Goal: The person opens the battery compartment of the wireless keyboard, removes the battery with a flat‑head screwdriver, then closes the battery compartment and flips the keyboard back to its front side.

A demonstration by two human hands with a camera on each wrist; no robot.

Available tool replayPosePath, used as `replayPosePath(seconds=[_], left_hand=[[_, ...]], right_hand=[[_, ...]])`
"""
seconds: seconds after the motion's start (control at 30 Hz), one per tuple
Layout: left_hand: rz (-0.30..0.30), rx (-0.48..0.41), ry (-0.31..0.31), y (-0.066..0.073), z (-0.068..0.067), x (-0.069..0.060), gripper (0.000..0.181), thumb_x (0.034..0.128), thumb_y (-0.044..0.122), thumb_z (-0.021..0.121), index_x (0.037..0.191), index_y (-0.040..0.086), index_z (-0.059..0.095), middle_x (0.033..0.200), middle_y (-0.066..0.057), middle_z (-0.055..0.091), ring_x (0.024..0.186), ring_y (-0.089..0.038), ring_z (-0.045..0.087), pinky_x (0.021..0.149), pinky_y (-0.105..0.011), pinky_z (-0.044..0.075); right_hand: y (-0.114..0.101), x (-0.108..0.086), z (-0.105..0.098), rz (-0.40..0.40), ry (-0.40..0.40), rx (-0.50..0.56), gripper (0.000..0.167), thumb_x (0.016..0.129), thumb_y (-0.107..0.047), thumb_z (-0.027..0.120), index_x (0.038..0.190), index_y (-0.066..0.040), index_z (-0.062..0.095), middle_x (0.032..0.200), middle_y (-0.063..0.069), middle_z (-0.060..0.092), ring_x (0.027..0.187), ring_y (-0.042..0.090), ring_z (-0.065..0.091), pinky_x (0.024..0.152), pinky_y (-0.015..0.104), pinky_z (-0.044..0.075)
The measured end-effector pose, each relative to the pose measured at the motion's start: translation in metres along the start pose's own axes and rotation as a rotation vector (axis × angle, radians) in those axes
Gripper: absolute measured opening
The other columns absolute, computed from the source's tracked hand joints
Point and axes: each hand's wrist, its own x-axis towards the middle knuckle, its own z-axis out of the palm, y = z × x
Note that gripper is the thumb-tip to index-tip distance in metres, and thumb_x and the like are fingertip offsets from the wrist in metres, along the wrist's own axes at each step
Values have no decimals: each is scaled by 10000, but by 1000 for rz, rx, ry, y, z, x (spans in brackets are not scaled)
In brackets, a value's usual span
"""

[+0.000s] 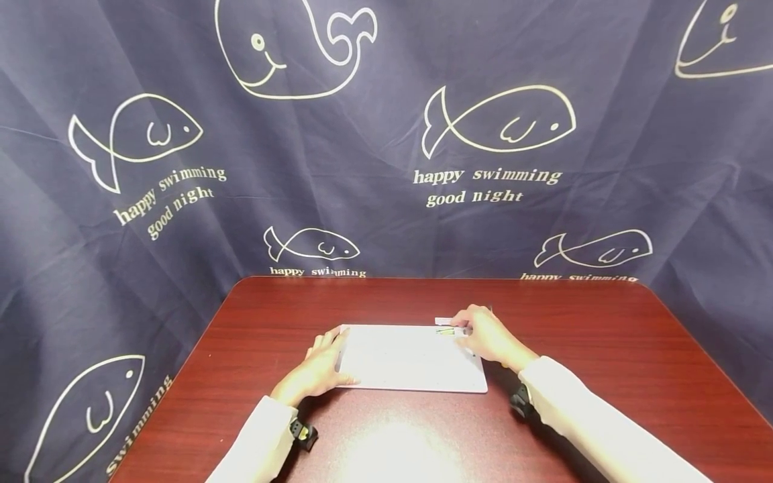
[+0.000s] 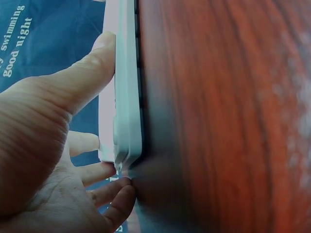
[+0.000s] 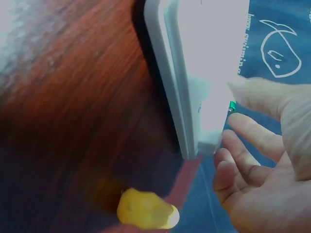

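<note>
A flat white keyboard [image 1: 404, 359] lies face down on the table, dark gaps between keys showing under its edge in the left wrist view. My left hand [image 1: 321, 365] grips its left end, thumb along the near edge, fingers at the far side. At the far right corner is an open battery slot with a yellow-green battery [image 1: 445, 331]. There my right hand [image 1: 486, 335] has thumb and index finger around a small green-ended battery [image 3: 232, 106], mostly hidden. A small white strip [image 1: 443, 321], perhaps the slot's cover, shows just beyond the slot, beside the right fingers.
A yellow lump [image 3: 146, 209] sits on the table by the keyboard's right end, largely hidden by the right wrist in the head view. The reddish wooden table [image 1: 604, 349] reaches back to a dark blue curtain [image 1: 386, 147] with fish drawings.
</note>
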Motion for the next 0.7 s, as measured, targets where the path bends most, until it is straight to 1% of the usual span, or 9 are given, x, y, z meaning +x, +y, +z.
replayPosePath(seconds=[0.1,0.3,0.5,0.6,0.7], left_hand=[[9,0,2,1,0,0,963,693,322,833,1449,6,327,1446,-200,310,1242,-373,327,940,-549,300],[20,-5,8,0,-1,-1,946,695,307,835,1445,10,341,1441,-209,317,1233,-384,339,947,-563,304],[8,-3,-1,1,-2,0,949,705,316,830,1455,22,328,1456,-192,305,1249,-371,328,970,-550,294],[4,-5,-2,1,-1,0,955,704,322,830,1459,28,326,1461,-185,301,1253,-367,324,977,-548,290],[9,0,2,0,-1,0,957,701,325,832,1456,22,328,1459,-188,304,1251,-368,327,975,-546,296]], right_hand=[[0,-5,-3,-17,-11,-30,297,665,-42,817,947,-35,725,846,76,604,823,258,540,754,403,390],[-2,-20,-9,-70,-86,-80,419,655,-111,829,1029,17,690,1028,128,571,988,323,518,840,439,430],[-5,-32,-15,-68,-179,-94,587,644,-150,841,1144,67,622,1209,173,521,1125,364,479,905,464,412],[-7,-37,-18,-67,-223,-100,674,626,-141,853,1200,84,580,1278,186,487,1178,370,450,938,476,390],[-8,-41,-20,-69,-249,-99,732,618,-117,856,1247,89,542,1318,194,454,1200,381,427,940,487,383]])
